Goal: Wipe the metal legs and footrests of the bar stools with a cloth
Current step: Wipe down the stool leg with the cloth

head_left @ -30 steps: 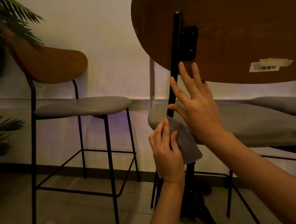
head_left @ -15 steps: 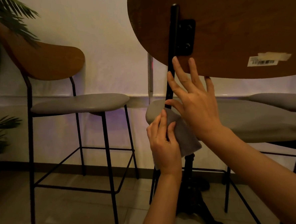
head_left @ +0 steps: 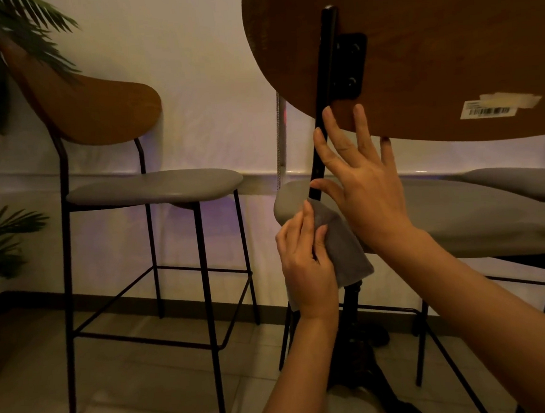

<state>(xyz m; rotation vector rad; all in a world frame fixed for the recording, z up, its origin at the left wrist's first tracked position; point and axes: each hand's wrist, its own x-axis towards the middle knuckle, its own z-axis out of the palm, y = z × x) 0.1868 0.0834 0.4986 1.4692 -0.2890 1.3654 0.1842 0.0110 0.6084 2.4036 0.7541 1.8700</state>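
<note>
A grey cloth (head_left: 340, 247) is being gripped in the left hand (head_left: 306, 265) and wrapped around a black upright metal post (head_left: 324, 107) beside the stool seat. The right hand (head_left: 359, 185) is being held open, fingers spread against the post just above. The post's long axis is running upward from the cloth.

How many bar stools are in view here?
3. One whole stool stands at left by the wall; the near stool is being wiped at centre; only a seat edge of a third shows at far right. More may be out of frame.
</note>
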